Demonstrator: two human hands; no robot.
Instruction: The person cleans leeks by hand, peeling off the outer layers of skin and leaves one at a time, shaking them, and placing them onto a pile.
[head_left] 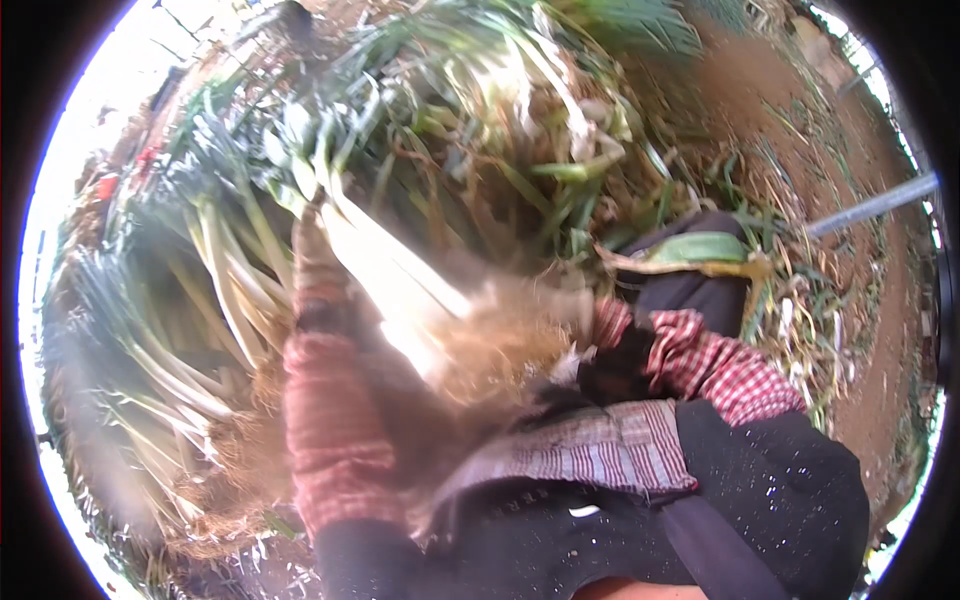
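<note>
A bunch of thick green onions [385, 265] slants across the middle, green tops at the upper left and brown roots [505, 345] at the lower right. My gloved left hand [312, 240] is closed around its upper stems, where the white turns to green. At the root end is my right hand [578, 312], smeared by motion; its fingers do not show. I cannot tell whether it grips the roots or only touches them. Both forearms wear red checked sleeves. The roots hang above my lap, in front of a striped cloth [590, 445].
More green onions [225, 280] lie heaped on the left, roots toward me. Ahead is a pile of leaves and pale stalks [510, 90]. A peeled leaf [690, 255] rests on my dark-clothed knee. Scraps litter the brown soil [755, 95] at right, near a grey pole [870, 205].
</note>
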